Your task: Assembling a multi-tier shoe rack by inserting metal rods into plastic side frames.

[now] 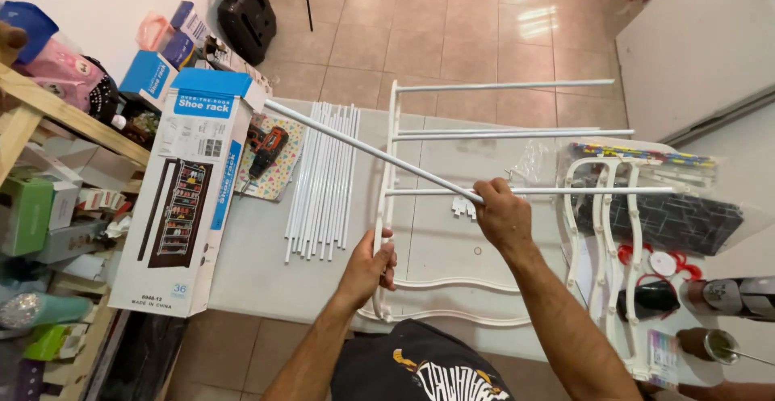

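On the grey bench (266,272), the left hand (370,268) grips the white side frame (386,207) with three rods already fitted, the right hand (502,211) closes on a fourth rod (363,147), and a whole bundle of rods (323,179) lies unused beside it.

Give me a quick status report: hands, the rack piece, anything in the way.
Left hand grips white side frame. Right hand holds a long white tube slanting across it. Three tubes already seated. Loose tube bundle lies beside, apart.
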